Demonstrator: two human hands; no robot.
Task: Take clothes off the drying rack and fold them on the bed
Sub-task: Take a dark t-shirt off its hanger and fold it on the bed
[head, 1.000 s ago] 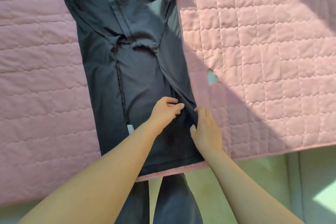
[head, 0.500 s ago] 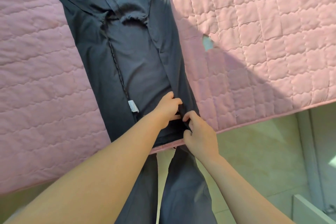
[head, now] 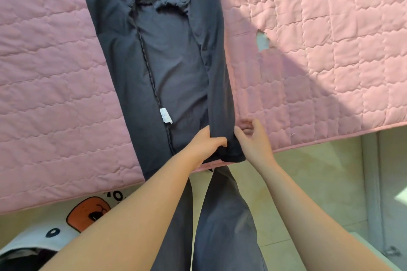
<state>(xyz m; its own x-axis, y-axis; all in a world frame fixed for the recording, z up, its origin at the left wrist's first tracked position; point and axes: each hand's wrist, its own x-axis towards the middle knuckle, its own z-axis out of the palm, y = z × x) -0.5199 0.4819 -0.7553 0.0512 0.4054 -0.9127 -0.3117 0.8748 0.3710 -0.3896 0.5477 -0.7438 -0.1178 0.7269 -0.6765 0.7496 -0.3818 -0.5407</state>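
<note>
1. Dark shirt (head: pixel 167 68) is being seen laid out lengthwise on the pink quilted bed cover (head: pixel 55 72), with its lower end reaching the cover's near edge.
2. Cloth is being noted as charcoal-blue and mostly smooth. Both long sides are being shown folded inward, making a narrow strip.
3. A raised seam is being seen running down the left half, with a white care label (head: pixel 165 115) sticking out of it.
4. Near the top, a sleeve with a puckered hem is being shown folded across the body.
5. The bunched right fold at the hem is being gripped by the left hand (head: pixel 207 143), fingers curled over it.
6. The right hand (head: pixel 255 141) is being held just beside that bunch, thumb side touching the cloth, fingers loosely curled. Whether any cloth is being pinched cannot be told.
7. A torn patch (head: pixel 263 40) is being noted in the cover, right of the shirt.
8. Below the bed edge, dark trouser legs (head: pixel 220 226) are being seen over a pale floor (head: pixel 308 171).
</note>
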